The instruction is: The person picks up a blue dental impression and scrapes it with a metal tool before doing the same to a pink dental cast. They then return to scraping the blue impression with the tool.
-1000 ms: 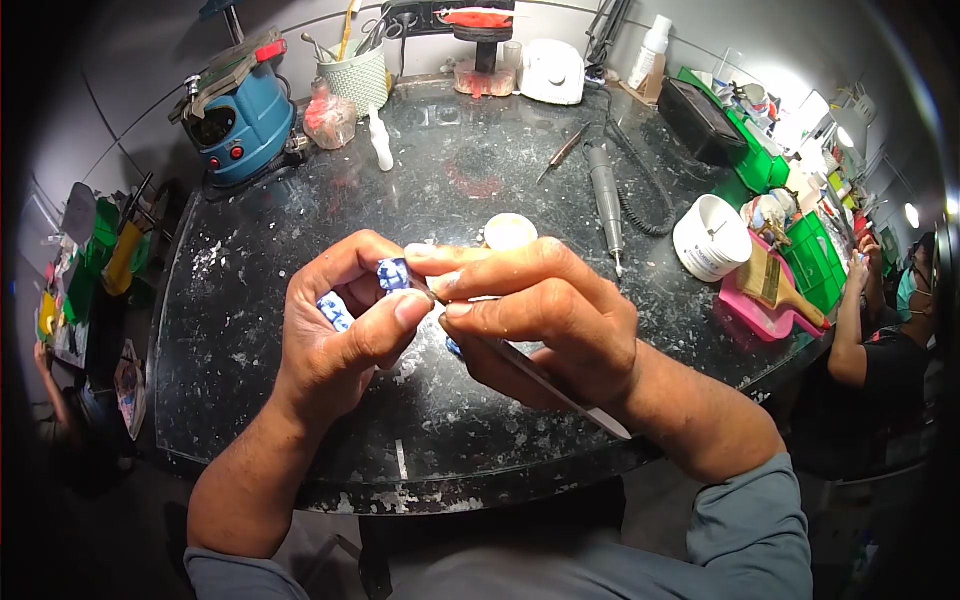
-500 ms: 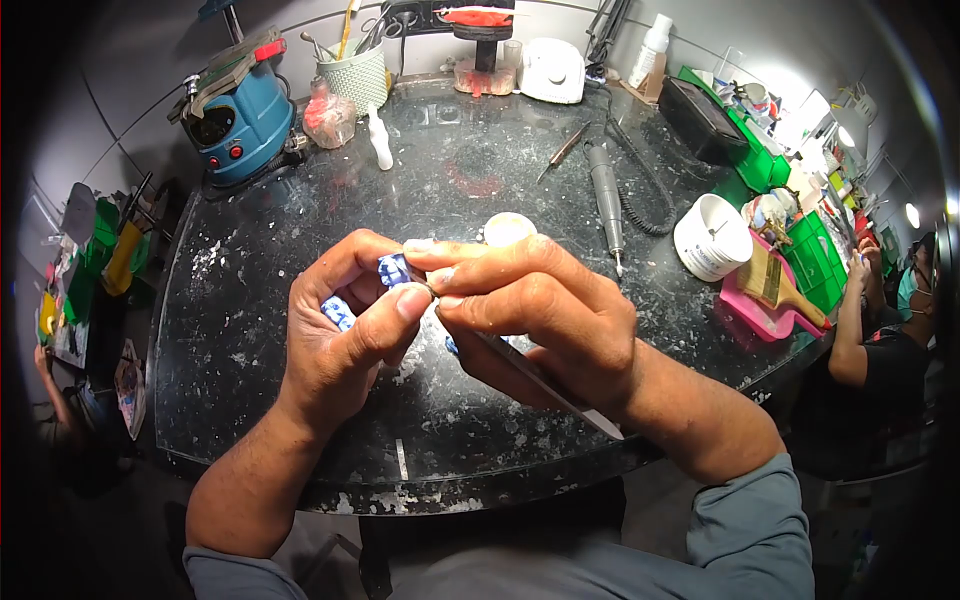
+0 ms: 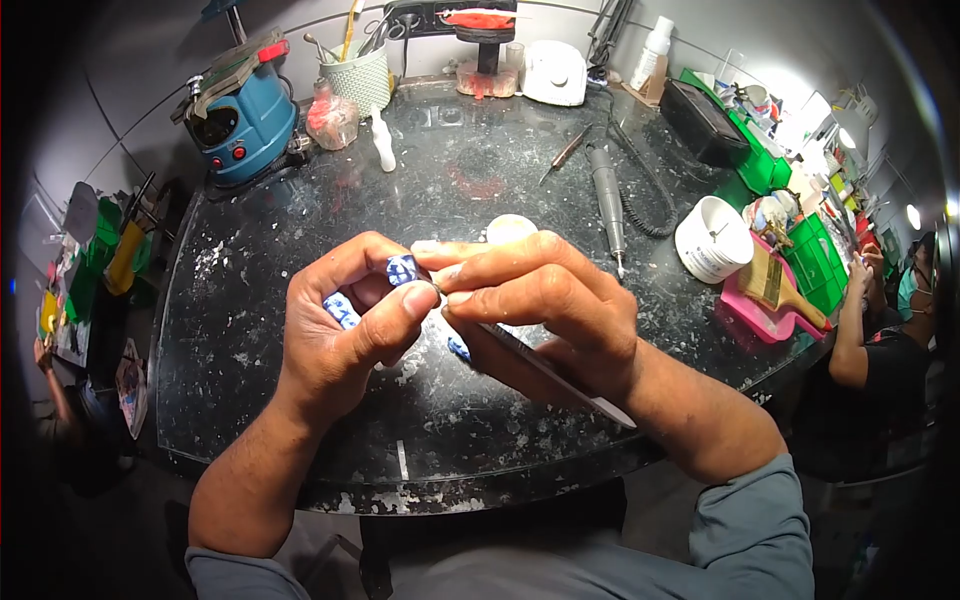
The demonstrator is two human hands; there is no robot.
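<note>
My left hand (image 3: 345, 325) is closed, thumb and index finger pinching something small whose shape is hidden. Blue-and-white wraps (image 3: 402, 270) cover parts of its fingers. My right hand (image 3: 550, 310) grips a slim metal hand tool (image 3: 560, 376) like a pen. The tool's flat, rounded end points down toward my right wrist, while its other end meets the left fingertips and is covered by fingers. Both hands touch at the fingertips above the black worktable (image 3: 480, 430). A small pale round dish (image 3: 510, 228) lies just beyond the right knuckles.
A handpiece (image 3: 606, 205) with a coiled cord lies behind my right hand, near a thin pointed tool (image 3: 566, 153). At right are a white tub (image 3: 712, 240) and a brush (image 3: 775, 285) on a pink dustpan (image 3: 742, 312). A blue machine (image 3: 245, 130) stands back left. Other people work at both sides.
Both hands stay together, with only slight shifts of the fingers. The tool's flat end has moved a little to the right and up.
</note>
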